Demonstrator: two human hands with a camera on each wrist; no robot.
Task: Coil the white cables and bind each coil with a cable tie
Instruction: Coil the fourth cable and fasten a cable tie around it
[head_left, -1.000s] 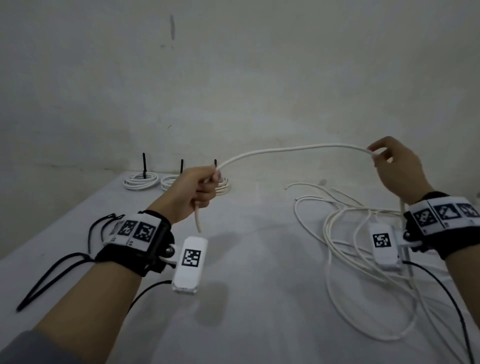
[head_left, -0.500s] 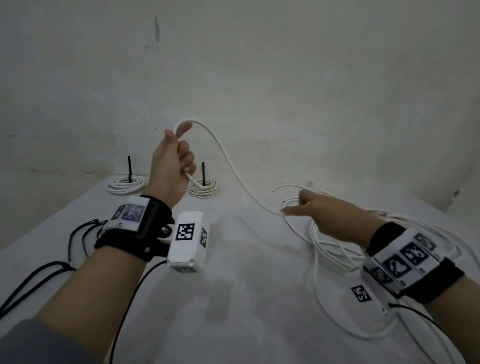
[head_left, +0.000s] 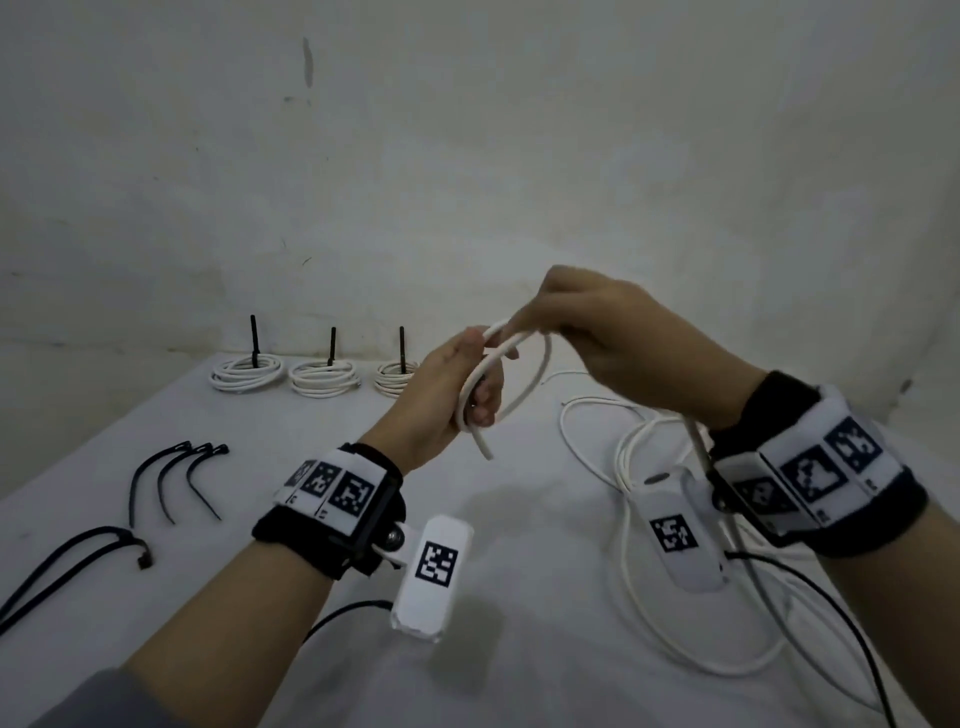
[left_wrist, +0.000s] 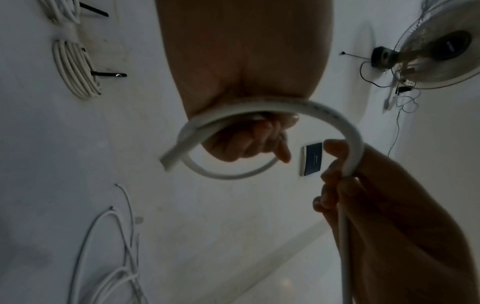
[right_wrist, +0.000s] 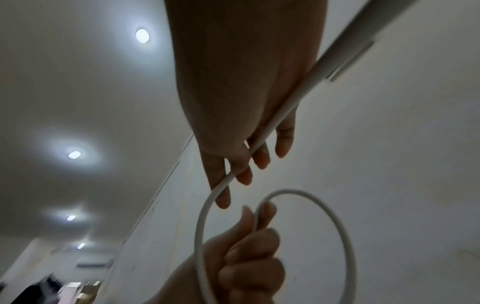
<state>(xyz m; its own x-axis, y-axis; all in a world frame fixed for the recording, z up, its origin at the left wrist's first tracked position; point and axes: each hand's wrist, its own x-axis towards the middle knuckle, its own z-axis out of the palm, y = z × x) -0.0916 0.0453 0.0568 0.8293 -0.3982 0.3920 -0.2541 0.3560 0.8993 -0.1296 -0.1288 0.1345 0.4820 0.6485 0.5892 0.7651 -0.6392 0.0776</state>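
Observation:
In the head view my left hand (head_left: 452, 395) grips a white cable (head_left: 546, 358) near its free end, which sticks out below the fist. The cable curves in one small loop over to my right hand (head_left: 613, 338), which pinches it right beside the left thumb. In the left wrist view the loop (left_wrist: 337, 119) runs from my left fingers (left_wrist: 246, 142) to my right hand (left_wrist: 376, 195). The right wrist view has the cable (right_wrist: 202, 216) passing between my right fingers (right_wrist: 221, 185) and down into my left fist (right_wrist: 246, 257). Behind the right hand the cable drops to the table.
Three bound white coils (head_left: 247, 371) (head_left: 324, 379) (head_left: 397, 376) with upright black ties stand at the table's back. Loose black cable ties (head_left: 176, 478) (head_left: 78, 561) lie at the left. Slack white cable (head_left: 623, 452) sprawls over the right side of the white table (head_left: 519, 675).
My right hand rose from the table with the cable and met the left hand, closing a loop. My left hand came down from its raised position.

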